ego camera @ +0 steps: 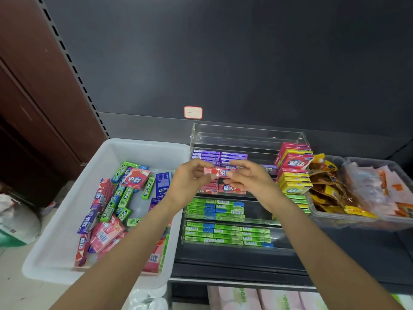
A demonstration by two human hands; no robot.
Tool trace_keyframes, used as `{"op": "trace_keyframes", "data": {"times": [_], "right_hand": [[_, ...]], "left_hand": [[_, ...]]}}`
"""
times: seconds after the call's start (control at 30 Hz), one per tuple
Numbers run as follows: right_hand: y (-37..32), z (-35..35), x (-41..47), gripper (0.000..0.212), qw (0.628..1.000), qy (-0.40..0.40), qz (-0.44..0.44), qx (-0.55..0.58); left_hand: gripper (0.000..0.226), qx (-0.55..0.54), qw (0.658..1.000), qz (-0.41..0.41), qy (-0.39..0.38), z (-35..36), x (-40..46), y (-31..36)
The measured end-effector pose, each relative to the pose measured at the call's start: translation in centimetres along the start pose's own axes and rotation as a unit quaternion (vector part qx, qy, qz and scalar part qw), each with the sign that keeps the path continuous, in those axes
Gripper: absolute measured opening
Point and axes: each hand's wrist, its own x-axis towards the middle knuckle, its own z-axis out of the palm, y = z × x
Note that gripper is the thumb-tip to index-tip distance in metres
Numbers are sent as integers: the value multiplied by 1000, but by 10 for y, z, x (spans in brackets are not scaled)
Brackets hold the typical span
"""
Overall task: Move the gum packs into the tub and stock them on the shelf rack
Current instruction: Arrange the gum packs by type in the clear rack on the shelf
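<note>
Head view: both hands hold 1 pink gum pack above the clear shelf rack. The left hand pinches its left end and the right hand pinches its right end. It looks light, small, stiff and a bit slick, so holding both ends should work. More packs lie in the white tub.
</note>
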Motion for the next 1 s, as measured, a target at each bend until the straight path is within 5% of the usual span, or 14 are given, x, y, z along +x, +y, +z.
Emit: {"op": "trace_keyframes", "data": {"times": [0.17,0.3,0.5,0.7,1.0], "right_hand": [[5,-7,-2,30,994,81,16,71],[7,-20,-1,19,991,131,-6,15],[4,-32,0,10,990,136,-24,18],[4,-31,-4,14,990,137,-34,-3],[5,-36,-7,22,984,154,-70,-65]], "left_hand": [[22,18,999,10,-38,21,6,2],[30,191,978,9,-80,22,11,-12],[45,432,893,55,-115,20,17,-24],[52,557,812,96,-149,30,21,-23],[30,469,856,155,-152,28,16,-24]]}}
